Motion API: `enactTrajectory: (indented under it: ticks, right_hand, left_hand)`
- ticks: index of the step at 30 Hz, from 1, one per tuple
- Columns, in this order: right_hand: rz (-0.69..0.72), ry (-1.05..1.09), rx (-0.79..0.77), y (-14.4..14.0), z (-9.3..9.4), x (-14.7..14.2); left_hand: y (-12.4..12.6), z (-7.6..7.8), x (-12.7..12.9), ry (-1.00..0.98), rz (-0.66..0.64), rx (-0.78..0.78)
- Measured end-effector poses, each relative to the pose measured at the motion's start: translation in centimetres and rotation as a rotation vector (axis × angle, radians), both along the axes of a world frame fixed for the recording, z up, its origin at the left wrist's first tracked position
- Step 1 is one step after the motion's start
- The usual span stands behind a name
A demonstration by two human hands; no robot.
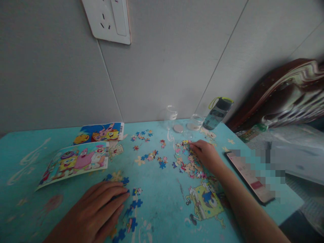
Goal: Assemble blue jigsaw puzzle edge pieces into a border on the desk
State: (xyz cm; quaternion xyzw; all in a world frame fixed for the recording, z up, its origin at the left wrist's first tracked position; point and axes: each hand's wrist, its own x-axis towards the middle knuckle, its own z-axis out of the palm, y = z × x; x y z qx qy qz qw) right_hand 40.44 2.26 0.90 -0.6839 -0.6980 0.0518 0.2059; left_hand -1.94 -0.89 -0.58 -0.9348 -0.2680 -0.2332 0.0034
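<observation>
Turquoise tabletop (157,202) fills my view, pushed against a grey wall with a white socket plate (108,20) up top. At the left lie two cartoon picture sheets (76,162), one behind the other. A phone (249,177) lies near the right edge, a grey water bottle (217,113) leans at the back, beside two clear cups (196,121).

My left hand (98,211) rests flat, fingers loosely spread and holding nothing, covering part of a strip of joined blue pieces (133,211). My right hand (207,155) lies palm down on the heap of loose puzzle pieces (188,162), fingertips curled onto them (whether a piece is pinched, I cannot tell). More scattered pieces (152,156) lie between heap and sheets.
</observation>
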Motion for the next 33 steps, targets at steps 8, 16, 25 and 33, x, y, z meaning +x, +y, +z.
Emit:
enactTrajectory:
  ticks: [8, 16, 25, 33]
  right_hand:
    - [0.100, -0.151, 0.018, -0.2, 0.5, -2.2]
    - [-0.003, -0.214, 0.011, -0.5, 0.8, -1.3]
    - [-0.026, -0.063, 0.031, -0.1, 0.6, -0.8]
    - [-0.043, 0.128, -0.004, 0.3, 0.5, -0.8]
  left_hand:
    - [-0.1, -0.1, 0.1, -0.013, 0.010, -0.007]
    - [-0.1, -0.3, 0.1, -0.031, 0.033, -0.025]
    - [0.7, -0.3, -0.5, 0.032, -0.019, 0.047]
    - [0.5, 0.0, -0.2, 0.054, -0.020, 0.046]
